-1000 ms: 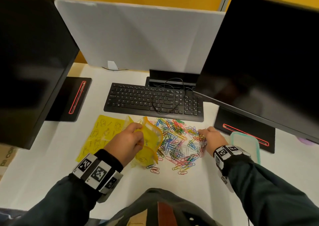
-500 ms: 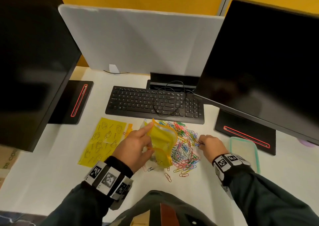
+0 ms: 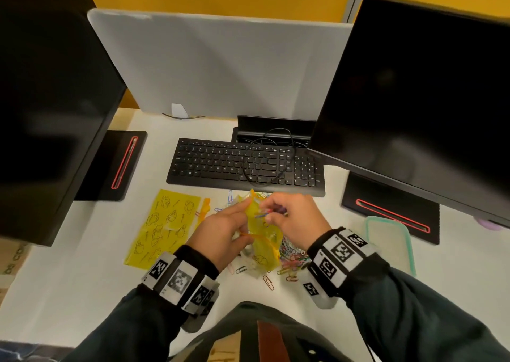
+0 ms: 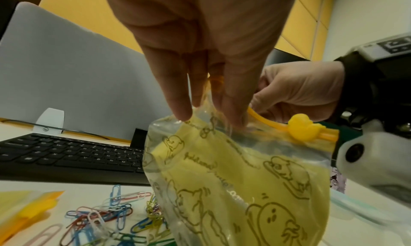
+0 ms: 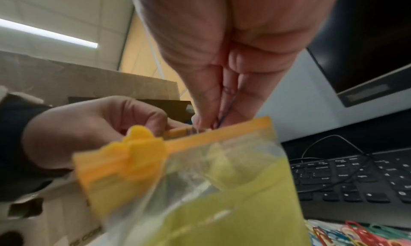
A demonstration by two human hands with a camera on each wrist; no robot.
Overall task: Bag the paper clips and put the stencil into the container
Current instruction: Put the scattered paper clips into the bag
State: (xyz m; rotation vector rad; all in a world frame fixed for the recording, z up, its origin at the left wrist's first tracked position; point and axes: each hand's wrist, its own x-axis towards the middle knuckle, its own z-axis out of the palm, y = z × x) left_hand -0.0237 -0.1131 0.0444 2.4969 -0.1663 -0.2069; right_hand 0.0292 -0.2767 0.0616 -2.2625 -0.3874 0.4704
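Observation:
My left hand [image 3: 242, 219] pinches the open rim of a yellow zip bag [image 3: 262, 241] with duck prints and holds it above the desk. Its duck-shaped slider [image 4: 301, 126] sits at one end of the orange zip strip. My right hand [image 3: 269, 212] pinches a few paper clips [image 5: 224, 116] right at the bag's mouth. The pile of coloured paper clips [image 3: 292, 255] lies on the desk under and right of the bag. A clear container with a teal rim [image 3: 411, 248] lies flat at the right. I cannot pick out the stencil with certainty.
A second flat yellow printed bag [image 3: 165, 223] lies left of my hands. The black keyboard [image 3: 242, 165] with a cable across it is just behind. Two dark monitors [image 3: 419, 91] overhang both sides, their bases [image 3: 392, 209] on the desk. Stray clips [image 3: 267, 281] lie near the front edge.
The left hand lifted the bag and carried it right, over the pile. The right hand rose from the pile with clips pinched and came to the bag's mouth.

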